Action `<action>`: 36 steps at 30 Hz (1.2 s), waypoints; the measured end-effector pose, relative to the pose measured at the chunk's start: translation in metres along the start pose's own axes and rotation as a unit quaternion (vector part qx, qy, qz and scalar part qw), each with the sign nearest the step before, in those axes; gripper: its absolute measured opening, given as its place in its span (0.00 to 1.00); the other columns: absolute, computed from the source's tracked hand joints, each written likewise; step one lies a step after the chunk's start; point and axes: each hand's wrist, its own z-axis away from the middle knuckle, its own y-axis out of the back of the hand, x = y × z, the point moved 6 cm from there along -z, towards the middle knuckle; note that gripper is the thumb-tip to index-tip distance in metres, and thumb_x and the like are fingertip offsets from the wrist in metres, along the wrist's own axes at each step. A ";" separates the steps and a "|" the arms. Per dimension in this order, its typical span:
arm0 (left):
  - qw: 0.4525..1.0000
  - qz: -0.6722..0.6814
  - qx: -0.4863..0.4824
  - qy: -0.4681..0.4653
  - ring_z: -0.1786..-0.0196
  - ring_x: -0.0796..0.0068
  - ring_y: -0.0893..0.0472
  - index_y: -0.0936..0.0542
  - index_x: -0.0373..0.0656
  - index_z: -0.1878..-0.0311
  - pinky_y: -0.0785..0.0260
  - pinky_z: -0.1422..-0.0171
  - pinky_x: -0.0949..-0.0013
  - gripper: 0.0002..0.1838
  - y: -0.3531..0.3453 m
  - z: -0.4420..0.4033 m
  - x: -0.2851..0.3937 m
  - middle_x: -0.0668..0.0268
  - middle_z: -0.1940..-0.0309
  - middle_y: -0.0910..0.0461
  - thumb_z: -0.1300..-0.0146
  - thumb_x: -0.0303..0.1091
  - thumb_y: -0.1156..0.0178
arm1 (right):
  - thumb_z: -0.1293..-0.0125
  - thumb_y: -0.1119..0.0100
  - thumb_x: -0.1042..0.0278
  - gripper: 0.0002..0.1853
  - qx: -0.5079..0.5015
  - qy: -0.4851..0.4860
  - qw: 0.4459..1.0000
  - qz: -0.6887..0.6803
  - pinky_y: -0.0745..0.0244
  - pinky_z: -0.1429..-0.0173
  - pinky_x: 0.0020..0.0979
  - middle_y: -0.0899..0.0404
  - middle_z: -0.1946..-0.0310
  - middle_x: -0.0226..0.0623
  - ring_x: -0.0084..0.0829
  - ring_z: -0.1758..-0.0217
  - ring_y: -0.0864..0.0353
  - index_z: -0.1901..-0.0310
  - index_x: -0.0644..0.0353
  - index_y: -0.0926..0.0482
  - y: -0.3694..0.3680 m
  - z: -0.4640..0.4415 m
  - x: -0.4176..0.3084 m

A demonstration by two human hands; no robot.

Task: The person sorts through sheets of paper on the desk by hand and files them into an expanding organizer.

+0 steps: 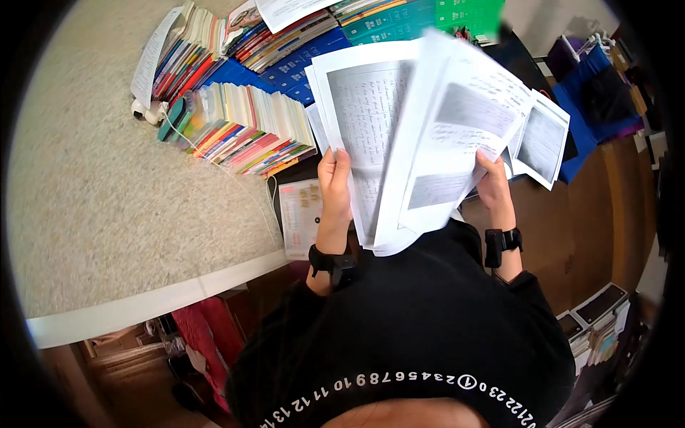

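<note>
A stack of white paper sheets, printed with handwriting and grey picture blocks, is held up in front of my black shirt. My left hand grips its left edge, thumb on the front page and fingers behind. On the other side, my right hand pinches the edge of a curved, lifted page, which stands away from the left sheets and is slightly blurred along its top. Both wrists wear black bands. Beyond my right hand, another printed sheet hangs out at an angle.
Rows of books stand at the left and back, with blue boxes and teal binders among them. A flat printed card lies left of my left hand. A pale wall fills the left. Blue bags stand far right.
</note>
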 end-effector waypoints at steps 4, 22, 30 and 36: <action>0.997 0.055 -0.045 0.009 0.48 0.73 0.23 0.30 0.34 0.42 0.32 0.42 0.69 0.19 -0.003 0.001 -0.001 0.59 0.47 0.23 0.28 0.38 0.54 | 0.38 0.39 0.68 0.24 -0.023 -0.036 0.988 -0.147 0.29 0.50 0.28 0.27 0.48 0.38 0.29 0.53 0.25 0.42 0.66 0.33 0.000 0.001 0.011; 0.996 0.062 -0.054 0.043 0.51 0.73 0.22 0.26 0.33 0.47 0.32 0.43 0.70 0.16 -0.010 0.001 -0.005 0.60 0.52 0.21 0.38 0.25 0.41 | 0.39 0.41 0.70 0.28 -0.155 -0.151 0.972 -0.095 0.26 0.48 0.25 0.34 0.38 0.48 0.36 0.34 0.34 0.38 0.64 0.36 -0.065 0.033 0.021; 0.989 0.108 -0.033 0.092 0.54 0.75 0.21 0.28 0.35 0.45 0.29 0.47 0.70 0.16 -0.024 0.002 -0.030 0.61 0.53 0.20 0.31 0.34 0.47 | 0.38 0.42 0.74 0.23 -0.177 -0.240 0.939 -0.171 0.28 0.40 0.33 0.25 0.46 0.42 0.31 0.46 0.23 0.42 0.70 0.31 -0.056 0.008 0.074; 0.971 0.124 -0.110 0.172 0.53 0.75 0.22 0.27 0.36 0.45 0.31 0.46 0.71 0.18 -0.047 0.016 -0.031 0.63 0.53 0.21 0.30 0.38 0.53 | 0.40 0.41 0.75 0.21 -0.131 -0.261 0.927 -0.234 0.26 0.44 0.31 0.24 0.49 0.40 0.29 0.50 0.22 0.45 0.71 0.29 -0.059 0.013 0.071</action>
